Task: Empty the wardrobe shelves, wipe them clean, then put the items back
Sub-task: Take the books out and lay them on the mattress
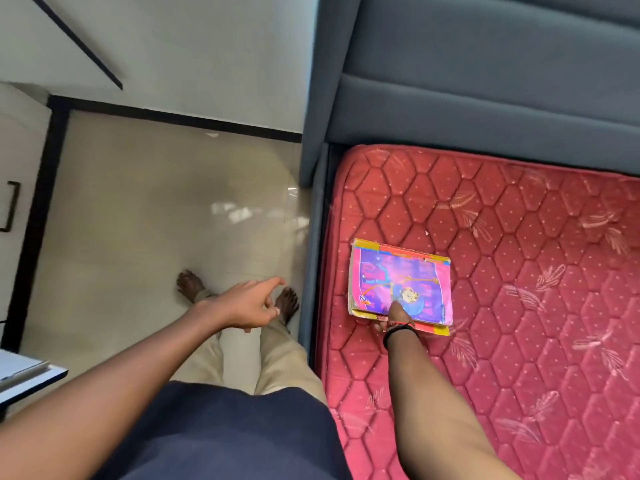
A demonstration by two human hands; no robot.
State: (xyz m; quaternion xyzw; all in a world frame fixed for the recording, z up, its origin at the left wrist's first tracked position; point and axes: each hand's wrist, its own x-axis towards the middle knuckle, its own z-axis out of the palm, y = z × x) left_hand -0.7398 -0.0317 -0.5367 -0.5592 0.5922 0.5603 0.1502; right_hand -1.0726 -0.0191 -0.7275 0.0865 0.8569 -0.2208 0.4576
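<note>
red mattress (519,271) carries a book stack (405,278); the right hand (396,317) pinches its near edge, thumb on top. the grip of the left hand (247,306) is loose and empty.

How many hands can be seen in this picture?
2. The left hand hovers open above the floor; the right hand grips the near edge of the book on the red mattress.

On the right, the mattress (519,306) is red, quilted in hexagons with white dots and pale feather motifs. The book (398,271) on it has a purple-pink cartoon cover edged yellow and red. The far headboard (485,81) is grey-blue.
</note>
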